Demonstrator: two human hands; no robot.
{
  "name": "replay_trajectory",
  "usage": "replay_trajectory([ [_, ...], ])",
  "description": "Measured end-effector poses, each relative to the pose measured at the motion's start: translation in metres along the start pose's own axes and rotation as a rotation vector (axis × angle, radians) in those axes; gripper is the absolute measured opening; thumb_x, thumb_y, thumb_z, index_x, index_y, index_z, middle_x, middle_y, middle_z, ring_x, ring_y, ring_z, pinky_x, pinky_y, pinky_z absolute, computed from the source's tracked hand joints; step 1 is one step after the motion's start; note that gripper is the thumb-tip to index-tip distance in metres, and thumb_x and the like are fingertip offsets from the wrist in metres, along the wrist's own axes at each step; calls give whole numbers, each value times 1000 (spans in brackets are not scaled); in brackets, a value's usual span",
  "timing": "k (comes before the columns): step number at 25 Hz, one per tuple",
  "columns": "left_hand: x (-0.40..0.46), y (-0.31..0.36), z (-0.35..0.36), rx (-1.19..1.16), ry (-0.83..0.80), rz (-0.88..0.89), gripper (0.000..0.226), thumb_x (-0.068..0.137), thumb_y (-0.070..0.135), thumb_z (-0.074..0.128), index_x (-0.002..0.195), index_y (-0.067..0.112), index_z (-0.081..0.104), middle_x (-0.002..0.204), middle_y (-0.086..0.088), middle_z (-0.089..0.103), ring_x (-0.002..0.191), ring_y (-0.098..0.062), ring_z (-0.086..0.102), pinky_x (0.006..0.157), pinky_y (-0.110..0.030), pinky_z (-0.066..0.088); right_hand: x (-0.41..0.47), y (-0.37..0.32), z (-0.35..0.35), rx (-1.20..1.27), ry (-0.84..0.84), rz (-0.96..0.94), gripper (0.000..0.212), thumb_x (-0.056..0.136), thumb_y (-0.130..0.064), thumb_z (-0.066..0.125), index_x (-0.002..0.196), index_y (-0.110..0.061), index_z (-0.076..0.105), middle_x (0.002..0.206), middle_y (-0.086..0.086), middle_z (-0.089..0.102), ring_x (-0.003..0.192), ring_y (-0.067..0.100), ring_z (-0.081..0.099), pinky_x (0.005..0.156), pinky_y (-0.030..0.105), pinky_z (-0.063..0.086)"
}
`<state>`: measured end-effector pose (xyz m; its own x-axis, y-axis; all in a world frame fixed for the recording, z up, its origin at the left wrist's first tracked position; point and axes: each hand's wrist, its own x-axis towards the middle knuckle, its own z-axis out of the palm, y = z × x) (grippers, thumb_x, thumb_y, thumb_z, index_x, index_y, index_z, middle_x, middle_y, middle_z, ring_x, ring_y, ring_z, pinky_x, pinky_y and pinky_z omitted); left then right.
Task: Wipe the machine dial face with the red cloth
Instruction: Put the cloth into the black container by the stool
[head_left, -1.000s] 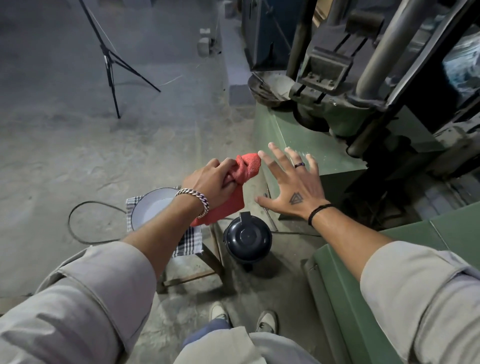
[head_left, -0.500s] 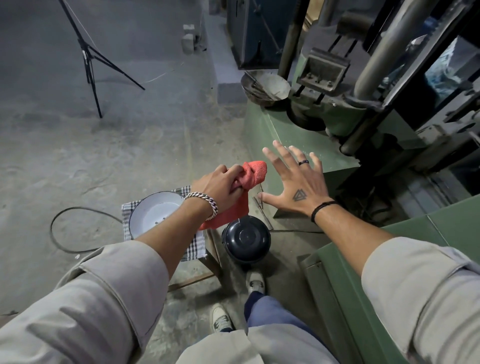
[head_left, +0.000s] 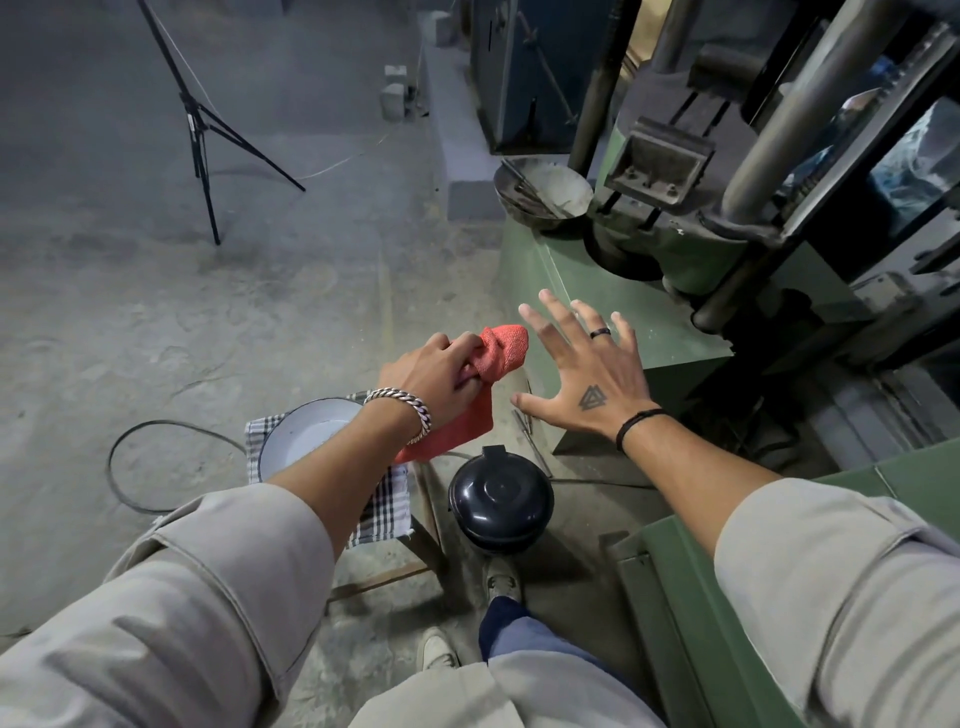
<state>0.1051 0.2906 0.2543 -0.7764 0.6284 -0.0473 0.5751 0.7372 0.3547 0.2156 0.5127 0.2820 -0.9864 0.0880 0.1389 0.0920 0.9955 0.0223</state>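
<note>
Red cloth (head_left: 493, 358) bunched in left hand (head_left: 436, 376), apparently midair.

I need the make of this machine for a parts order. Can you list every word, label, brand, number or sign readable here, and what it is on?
No readable text anywhere in this view.
green machine: no nameplate, brand or number shows.
right hand: a triangle tattoo, a symbol only, no letters.
black round container: plain lid, nothing printed.
red cloth, in the left hand: no tag visible.
</note>
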Motion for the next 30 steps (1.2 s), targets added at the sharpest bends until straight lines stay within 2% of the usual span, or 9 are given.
replay_trajectory([
  [4, 8, 9, 15, 0, -36, 5, 50, 92, 55, 47, 141, 45, 46, 116, -1, 59, 92, -38, 69, 78, -48, 61, -6, 20, 11, 8, -19, 27, 116, 80, -96, 53, 176, -45, 15, 187, -5, 17, 165, 38, 35, 127, 73, 27],
  [7, 10, 13, 36, -35, -84, 8, 51, 94, 50, 55, 144, 41, 48, 116, -5, 59, 95, -39, 68, 78, -42, 55, -17, 36, 21, 13, -57, 53, 116, 80, -97, 50, 177, -45, 12, 188, -5, 14, 166, 38, 33, 128, 73, 26],
  [13, -10, 29, 109, -104, -356, -40, 55, 93, 31, 70, 145, 24, 54, 100, -7, 50, 104, -45, 66, 77, -34, 40, -32, 59, 38, 26, -95, 86, 117, 80, -100, 47, 177, -46, 9, 188, -6, 13, 166, 38, 32, 129, 74, 24],
  [15, -15, 32, 126, -91, -440, -29, 56, 90, 28, 75, 143, 19, 58, 113, -13, 64, 114, -43, 65, 80, -35, 42, -34, 62, 42, 31, -92, 84, 117, 79, -99, 48, 177, -46, 10, 188, -6, 14, 166, 39, 34, 128, 74, 26],
  [17, -13, 38, 135, -98, -503, -41, 60, 89, 31, 78, 145, 20, 58, 133, -14, 67, 124, -41, 63, 91, -37, 47, -34, 65, 46, 33, -99, 89, 118, 79, -98, 50, 177, -46, 11, 188, -6, 15, 165, 39, 34, 128, 74, 26],
  [20, 0, 49, 131, -141, -517, -117, 85, 85, 54, 85, 157, 32, 46, 145, -17, 55, 129, -42, 61, 103, -41, 50, -32, 69, 51, 33, -111, 86, 118, 79, -99, 49, 177, -45, 11, 188, -7, 14, 165, 38, 33, 128, 73, 25],
  [23, 16, 54, 118, 43, -536, -81, 103, 76, 78, 78, 162, 43, 34, 163, -9, 41, 142, -40, 53, 112, -54, 50, -25, 71, 51, 41, -119, 79, 117, 79, -99, 49, 177, -45, 11, 188, -7, 14, 166, 38, 33, 128, 73, 24],
  [25, 24, 51, 108, 134, -494, -61, 101, 76, 80, 73, 162, 44, 33, 170, -3, 36, 150, -36, 46, 116, -61, 45, -21, 71, 50, 44, -118, 72, 117, 79, -97, 50, 176, -46, 11, 188, -7, 14, 166, 38, 33, 129, 73, 24],
  [30, 42, 40, 76, 150, -409, -73, 97, 83, 78, 69, 164, 38, 34, 174, -1, 33, 154, -33, 44, 118, -60, 42, -10, 70, 47, 45, -96, 53, 116, 79, -95, 52, 176, -46, 12, 188, -7, 16, 165, 38, 36, 129, 72, 25],
])
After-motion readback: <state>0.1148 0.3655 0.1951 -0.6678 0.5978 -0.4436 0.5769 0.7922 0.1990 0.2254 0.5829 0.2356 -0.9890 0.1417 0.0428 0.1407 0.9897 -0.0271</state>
